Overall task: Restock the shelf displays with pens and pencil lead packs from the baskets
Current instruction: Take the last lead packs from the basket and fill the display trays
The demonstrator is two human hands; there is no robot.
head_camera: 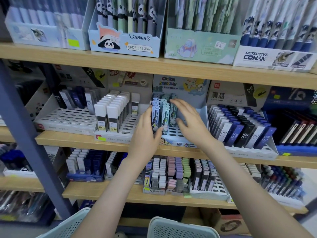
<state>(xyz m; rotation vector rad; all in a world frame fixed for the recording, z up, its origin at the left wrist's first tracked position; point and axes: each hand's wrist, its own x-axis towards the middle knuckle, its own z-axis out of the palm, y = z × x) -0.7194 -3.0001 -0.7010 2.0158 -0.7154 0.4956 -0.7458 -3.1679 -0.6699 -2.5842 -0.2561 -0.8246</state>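
Patterned pencil lead packs [164, 110] stand in rows in the light-blue Crayon Shinchan display tray [183, 144] on the middle shelf. My left hand [145, 136] cups the left side of the rows, thumb pressed on the front pack. My right hand [188, 122] is spread open, fingertips touching the top of the right-hand row, palm over empty slots. At the bottom edge are two pale teal perforated baskets, one at the left [68, 225] and one in the middle [180, 227]. Their contents are hidden.
White-capped lead tubes [113, 114] fill the tray to the left, and HB 0.7 packs [240, 133] the tray to the right. Pen boxes, including a panda box [127, 43], line the upper shelf. More lead packs [171, 172] sit below. A grey-blue shelf post [25, 134] slants at left.
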